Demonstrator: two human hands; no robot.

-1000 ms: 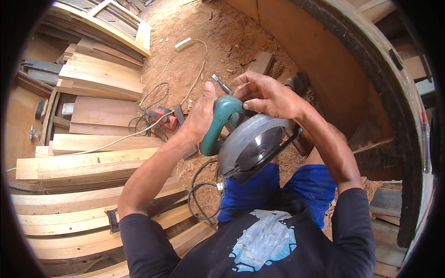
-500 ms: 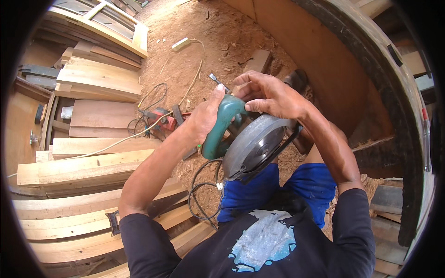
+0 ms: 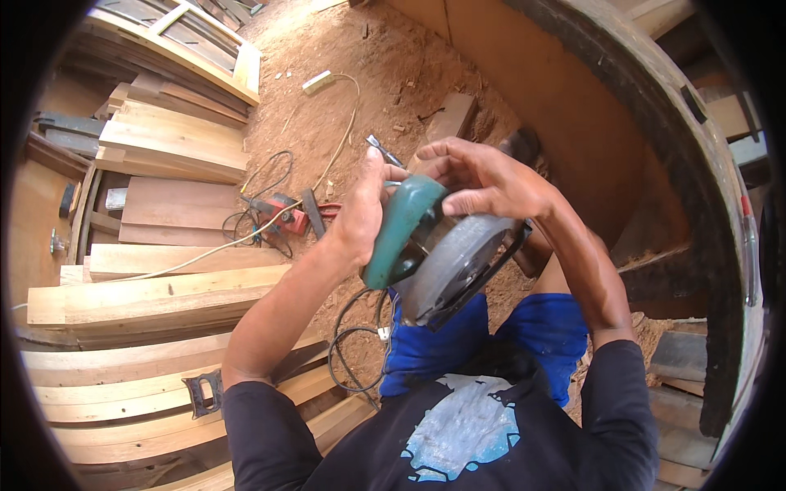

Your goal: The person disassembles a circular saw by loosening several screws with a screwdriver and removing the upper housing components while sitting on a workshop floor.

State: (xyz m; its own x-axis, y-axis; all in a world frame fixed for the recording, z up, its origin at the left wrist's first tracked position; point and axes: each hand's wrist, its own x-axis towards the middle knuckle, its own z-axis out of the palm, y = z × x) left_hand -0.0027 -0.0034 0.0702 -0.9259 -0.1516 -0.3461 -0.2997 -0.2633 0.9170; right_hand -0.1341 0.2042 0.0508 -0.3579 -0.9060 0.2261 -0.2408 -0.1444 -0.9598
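A circular saw with a green body (image 3: pixel 401 217) and a rounded grey blade guard (image 3: pixel 458 258) is held tilted above my blue-clad thighs. My left hand (image 3: pixel 360 213) presses along the left side of its green body, thumb pointing away from me. Over the far end of the saw curls my right hand (image 3: pixel 495 184), its thumb by the top of the guard and its fingertips partly hidden. Just beyond my left thumb shows a slim tool with a metal tip (image 3: pixel 373 141); I cannot tell whether it is held or lies on the ground. The blade is mostly covered.
Stacked planks (image 3: pixel 164 295) fill the left, with a handsaw handle (image 3: pixel 203 394) among them. A red power tool (image 3: pixel 280 211) and a pale extension socket (image 3: pixel 318 82) lie on sawdust-strewn ground. A black cable (image 3: pixel 336 352) loops near my left knee. A large curved wooden panel (image 3: pixel 565 90) bounds the right.
The saw has turned slightly and its lower end has shifted a little to the right. Both hands have moved with it and keep their hold.
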